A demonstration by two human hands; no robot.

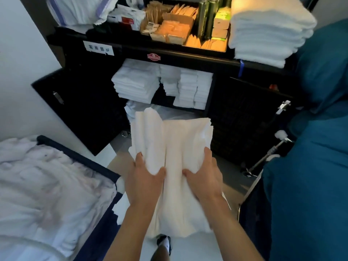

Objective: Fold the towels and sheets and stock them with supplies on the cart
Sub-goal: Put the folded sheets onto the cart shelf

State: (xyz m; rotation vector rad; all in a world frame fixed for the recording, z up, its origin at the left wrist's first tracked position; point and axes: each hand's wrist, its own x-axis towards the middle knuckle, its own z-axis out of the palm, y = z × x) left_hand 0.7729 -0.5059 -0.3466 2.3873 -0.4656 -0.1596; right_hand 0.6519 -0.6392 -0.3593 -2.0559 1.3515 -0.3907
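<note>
I hold a folded white sheet [173, 140] out in front of the black cart [188, 55]. My left hand [145, 178] grips its left side, thumb on top and fingers hidden beneath. My right hand [203, 176] grips the right side the same way. The sheet's far end points toward the cart's lower shelf, where crumpled white linen [135, 108] lies. The middle shelf holds stacks of folded white linen [137, 83] [194, 87]. A pile of folded towels [267, 32] sits on the cart's top right.
A tray of supplies [180, 25] and dark bottles [205, 16] fill the cart top, with a bagged bundle [79, 10] at left. The cart door [79, 108] hangs open at left. A bin of rumpled linen [43, 185] stands at lower left. A blue bag [310, 147] hangs right.
</note>
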